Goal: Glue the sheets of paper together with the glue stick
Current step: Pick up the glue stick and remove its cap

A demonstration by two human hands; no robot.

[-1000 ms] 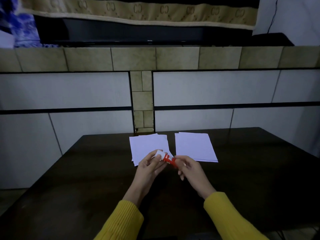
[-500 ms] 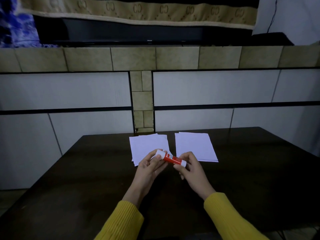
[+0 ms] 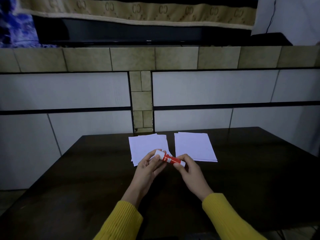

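A red and white glue stick [image 3: 170, 159] is held level above the dark table [image 3: 86, 179], between both hands. My left hand [image 3: 150, 168] pinches its white cap end. My right hand [image 3: 189, 172] grips its red body and white base end. Two stacks of white paper lie behind the hands: a loosely fanned left stack [image 3: 145, 146], its near corner hidden by my left hand, and a neater right stack [image 3: 194, 146].
A tiled wall [image 3: 69, 90] rises just beyond the table's far edge. Above it a ledge carries a long dark bar [image 3: 138, 33] and a patterned cloth [image 3: 138, 11]. My yellow sleeves [image 3: 230, 220] cover the near edge of the table.
The glue stick has turned from pointing steeply at the camera to lying level, and more of its red body shows. Both hands stayed in place above the table.
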